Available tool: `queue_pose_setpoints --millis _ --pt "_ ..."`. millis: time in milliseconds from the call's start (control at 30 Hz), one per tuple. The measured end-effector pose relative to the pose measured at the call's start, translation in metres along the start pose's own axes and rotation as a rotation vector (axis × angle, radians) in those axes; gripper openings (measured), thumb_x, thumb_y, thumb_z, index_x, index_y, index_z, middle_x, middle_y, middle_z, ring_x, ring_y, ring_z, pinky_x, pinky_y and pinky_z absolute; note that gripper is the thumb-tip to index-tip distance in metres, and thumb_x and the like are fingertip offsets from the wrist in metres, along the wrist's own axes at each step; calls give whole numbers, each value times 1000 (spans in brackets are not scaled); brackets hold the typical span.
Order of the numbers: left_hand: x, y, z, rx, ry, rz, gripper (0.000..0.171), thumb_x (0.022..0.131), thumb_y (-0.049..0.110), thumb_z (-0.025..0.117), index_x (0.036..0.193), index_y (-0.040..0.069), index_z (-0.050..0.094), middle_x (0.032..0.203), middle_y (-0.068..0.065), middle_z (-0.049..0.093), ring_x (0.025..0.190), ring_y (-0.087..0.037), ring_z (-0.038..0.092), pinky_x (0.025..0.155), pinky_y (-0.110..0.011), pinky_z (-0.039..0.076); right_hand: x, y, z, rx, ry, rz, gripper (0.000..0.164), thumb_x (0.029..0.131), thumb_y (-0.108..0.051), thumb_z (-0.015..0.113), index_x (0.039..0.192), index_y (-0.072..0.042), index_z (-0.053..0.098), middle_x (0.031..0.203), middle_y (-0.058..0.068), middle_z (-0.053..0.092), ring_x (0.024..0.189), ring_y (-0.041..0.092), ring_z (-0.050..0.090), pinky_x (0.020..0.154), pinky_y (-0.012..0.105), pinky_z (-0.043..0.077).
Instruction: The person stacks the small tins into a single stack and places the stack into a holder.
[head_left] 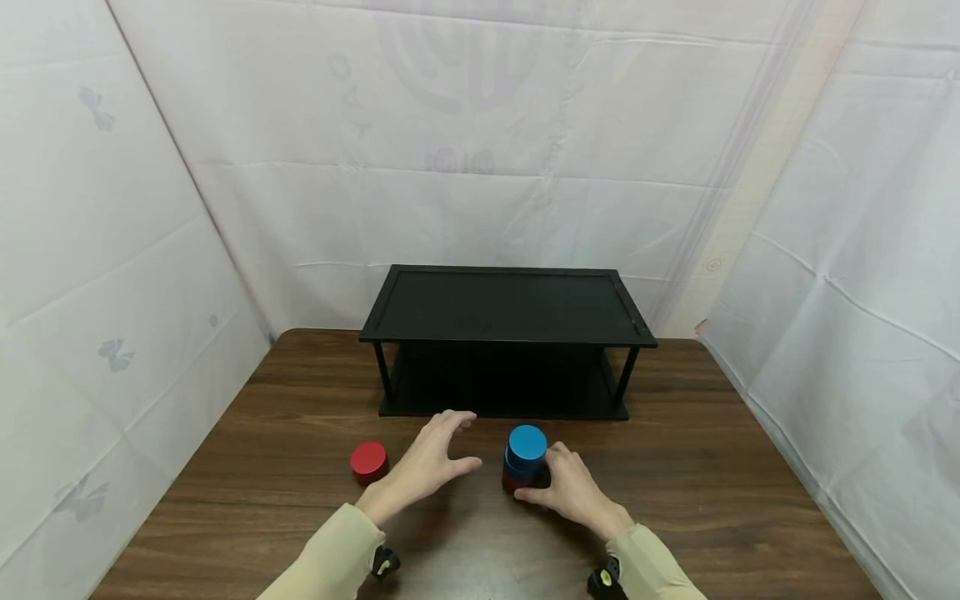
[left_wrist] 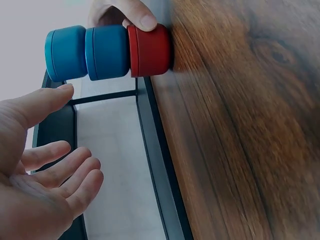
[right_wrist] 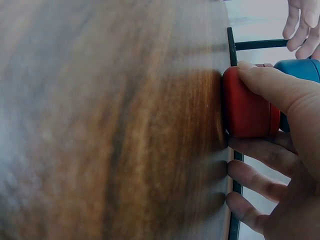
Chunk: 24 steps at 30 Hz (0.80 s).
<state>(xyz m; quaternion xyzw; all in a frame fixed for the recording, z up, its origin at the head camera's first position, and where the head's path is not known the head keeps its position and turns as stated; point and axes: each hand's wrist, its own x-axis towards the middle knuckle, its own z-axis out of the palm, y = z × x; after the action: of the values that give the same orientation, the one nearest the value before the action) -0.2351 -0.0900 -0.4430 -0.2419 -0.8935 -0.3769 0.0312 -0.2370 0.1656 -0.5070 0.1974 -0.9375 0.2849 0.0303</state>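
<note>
**A:** State hand and stack positions.

**B:** The right hand (head_left: 572,492) grips the lower red cylindrical metallic tin (left_wrist: 151,54) between thumb and fingers. The left hand (head_left: 420,465) is wide, thumb apart from fingers, holding nothing. The lower tin stands upright on the brown wood-grain table (head_left: 697,467), before the black rectangular two-tier rack (head_left: 510,304). It carries the middle blue cylindrical tin (left_wrist: 107,54) and, above that, the top blue cylindrical tin (left_wrist: 66,54).

**A:** Likely faults?

**B:** Toppling. Only the lowest tin is gripped; a jerk or tilt there could shed both blue ones. A knock from the nearby left hand could do likewise.

**A:** Container contents?

**B:** Cannot be determined. The stacked tins show lid seams and appear closed. The separate red cylindrical tin (head_left: 369,461), near the left hand, also hides its inside.
</note>
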Motion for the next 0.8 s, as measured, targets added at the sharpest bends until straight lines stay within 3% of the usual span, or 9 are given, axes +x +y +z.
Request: queue_pose_setpoints --millis 800 --pt "-12 -21 -14 92 92 -78 60 79 19 79 133 7 53 126 -8 58 116 -23 53 95 -44 48 0 1 1 5 -1 2 55 73 -46 81 114 -11 66 97 -3 62 91 12 52 82 39 44"
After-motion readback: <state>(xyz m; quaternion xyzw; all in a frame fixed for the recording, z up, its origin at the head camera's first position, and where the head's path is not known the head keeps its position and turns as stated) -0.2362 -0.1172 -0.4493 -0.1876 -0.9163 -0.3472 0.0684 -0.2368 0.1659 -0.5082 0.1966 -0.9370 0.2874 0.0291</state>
